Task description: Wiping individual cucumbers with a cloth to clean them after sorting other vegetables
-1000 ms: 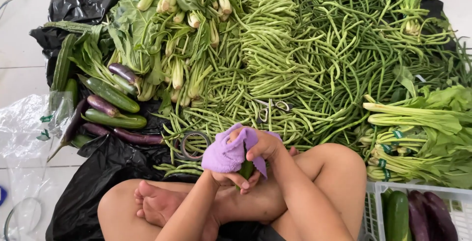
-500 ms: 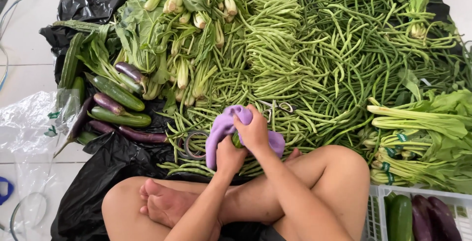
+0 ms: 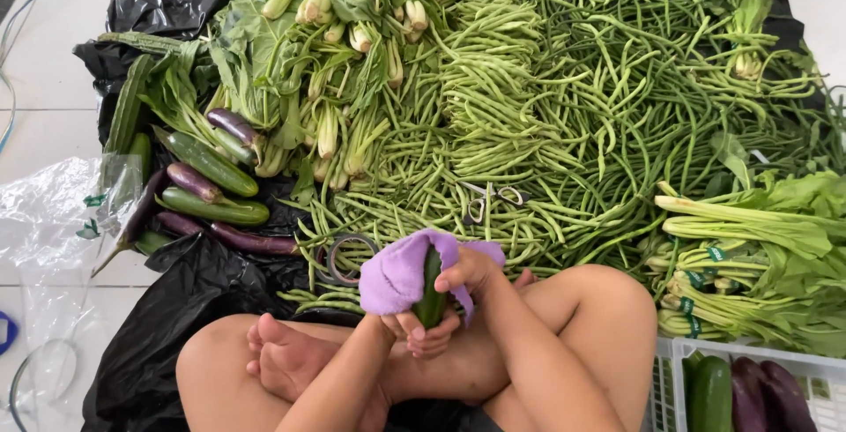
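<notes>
Now both hands, left hand and right hand, are gripping the cucumber, sliding the purple cloth toward nine o'clock, baring its skin.

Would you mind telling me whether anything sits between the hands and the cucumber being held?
Yes: a purple cloth wraps the cucumber, lying between it and the right hand; the left hand fingers touch its lower end directly.

scissors on beans, crate right

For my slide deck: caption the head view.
Both hands, left hand and right hand, wrap a cucumber in a purple cloth above long beans.
</notes>
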